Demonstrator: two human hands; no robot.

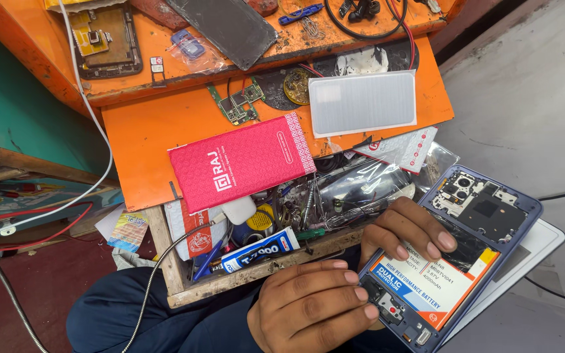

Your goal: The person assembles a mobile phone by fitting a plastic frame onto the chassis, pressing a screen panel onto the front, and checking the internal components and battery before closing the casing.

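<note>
Phone (472, 235) with its back cover off, blue-framed, lying tilted at lower right over the edge of a wooden drawer (178, 274) and a white slab beneath – held from both sides. Inside: a battery (436, 284) with a white and orange label, dark boards and camera modules toward the upper end. Left hand (308, 304) wrapped round the lower left edge of the phone, fingertips curled onto the frame and the battery's corner, closed on it. Right hand (403, 232) reaching in from behind the upper left edge, fingers bent together and pressing down on the battery's top. Just left of the hands, in the drawer, a tube of glue (259, 252) with a blue and white label, among clear plastic bags and small tools. Above that, resting on an orange sheet (145, 144) – a pink-red flat packet (243, 160) and a pale grey rectangular pad (361, 101), well apart from the phone. Green circuit board (237, 104) farther up, near the bench edge
</note>
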